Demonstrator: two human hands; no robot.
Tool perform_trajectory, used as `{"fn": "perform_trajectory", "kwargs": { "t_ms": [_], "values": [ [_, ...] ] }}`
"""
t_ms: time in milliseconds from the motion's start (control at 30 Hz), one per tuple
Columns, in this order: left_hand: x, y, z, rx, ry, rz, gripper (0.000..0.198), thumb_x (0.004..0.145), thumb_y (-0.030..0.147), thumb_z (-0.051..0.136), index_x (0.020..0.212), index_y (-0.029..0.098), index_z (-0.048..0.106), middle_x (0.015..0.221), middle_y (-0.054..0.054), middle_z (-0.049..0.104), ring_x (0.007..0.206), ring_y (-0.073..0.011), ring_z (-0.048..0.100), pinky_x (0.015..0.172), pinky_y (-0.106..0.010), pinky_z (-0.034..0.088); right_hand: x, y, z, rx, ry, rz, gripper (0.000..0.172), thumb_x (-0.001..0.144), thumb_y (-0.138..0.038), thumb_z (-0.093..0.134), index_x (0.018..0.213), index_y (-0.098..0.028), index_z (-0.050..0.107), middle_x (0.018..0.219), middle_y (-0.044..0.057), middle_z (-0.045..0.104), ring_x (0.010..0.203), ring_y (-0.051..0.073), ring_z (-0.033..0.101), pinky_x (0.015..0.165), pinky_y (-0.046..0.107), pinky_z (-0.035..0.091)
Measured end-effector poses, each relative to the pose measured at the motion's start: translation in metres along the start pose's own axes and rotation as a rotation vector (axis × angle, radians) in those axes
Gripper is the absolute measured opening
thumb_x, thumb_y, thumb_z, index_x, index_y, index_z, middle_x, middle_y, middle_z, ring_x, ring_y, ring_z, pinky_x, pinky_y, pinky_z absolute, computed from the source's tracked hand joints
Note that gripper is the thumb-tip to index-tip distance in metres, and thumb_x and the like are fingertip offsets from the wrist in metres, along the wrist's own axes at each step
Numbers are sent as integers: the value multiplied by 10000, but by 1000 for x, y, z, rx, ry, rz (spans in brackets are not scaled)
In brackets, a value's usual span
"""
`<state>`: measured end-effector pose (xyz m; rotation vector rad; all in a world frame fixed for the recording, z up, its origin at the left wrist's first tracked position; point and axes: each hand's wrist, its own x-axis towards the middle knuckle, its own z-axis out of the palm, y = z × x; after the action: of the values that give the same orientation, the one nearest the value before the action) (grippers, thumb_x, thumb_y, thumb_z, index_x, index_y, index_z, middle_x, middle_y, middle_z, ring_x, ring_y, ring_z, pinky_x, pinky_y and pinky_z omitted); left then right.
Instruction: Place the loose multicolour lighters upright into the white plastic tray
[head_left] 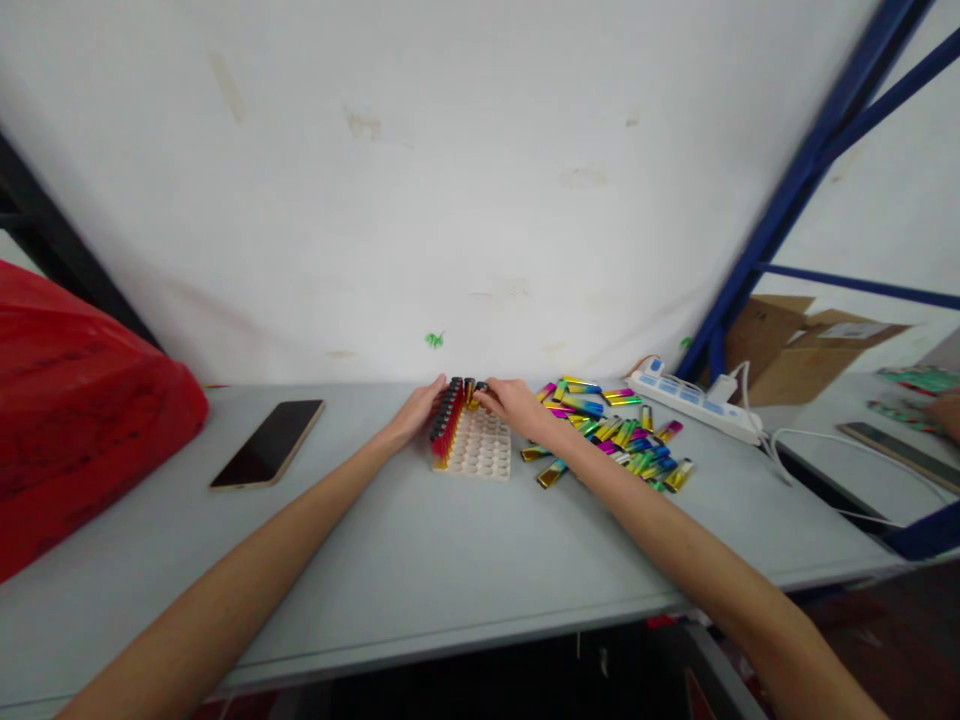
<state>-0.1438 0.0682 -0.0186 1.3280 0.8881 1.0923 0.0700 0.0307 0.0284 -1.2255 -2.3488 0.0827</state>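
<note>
A white tray with round holes [484, 450] lies on the grey table near the wall. Its left column holds a row of upright red pieces with black tops [447, 418]. My left hand [420, 408] rests against the tray's left side, fingers curled along that row. My right hand [511, 402] is at the tray's far edge, pinching a small gold and black piece [474, 390] over the holes. A heap of several shiny multicoloured pieces [615, 432] lies just right of my right wrist.
A dark phone [268, 443] lies face up at the left. A red plastic bag [75, 410] fills the far left. A white power strip [694, 398] with cable sits at the right, beside blue shelf posts [795, 190] and a cardboard box [802, 345]. Another person's hand [946, 412] shows at the right edge.
</note>
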Motion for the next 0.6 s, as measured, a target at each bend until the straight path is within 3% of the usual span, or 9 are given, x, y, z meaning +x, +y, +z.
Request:
{"fn": "perform_trajectory", "kwargs": {
  "t_ms": [300,433,600],
  "values": [
    [1,-1,0,1,-2,0,684,720,758,674,1009,146,773,1054,-112,785,1065,-341,692,1041,-429,455,16,-6,2,-173,-161,-16,337,1056,-365,446,1038,-110,664,980,172,748,881,219,700,728,265,408],
    [1,0,-1,28,11,2,717,711,781,661,1006,135,767,1035,-109,788,1048,-334,697,1031,-424,457,20,-4,10,-235,-231,-37,346,1048,-373,459,1029,-136,710,954,144,764,851,207,701,714,253,409],
    [1,-1,-1,20,23,-22,734,700,782,671,1020,127,757,1046,-118,784,1059,-330,694,998,-408,471,10,20,-1,-185,-122,-53,412,1038,-412,474,865,-133,723,829,107,754,750,163,656,685,247,381]
  ]
}}
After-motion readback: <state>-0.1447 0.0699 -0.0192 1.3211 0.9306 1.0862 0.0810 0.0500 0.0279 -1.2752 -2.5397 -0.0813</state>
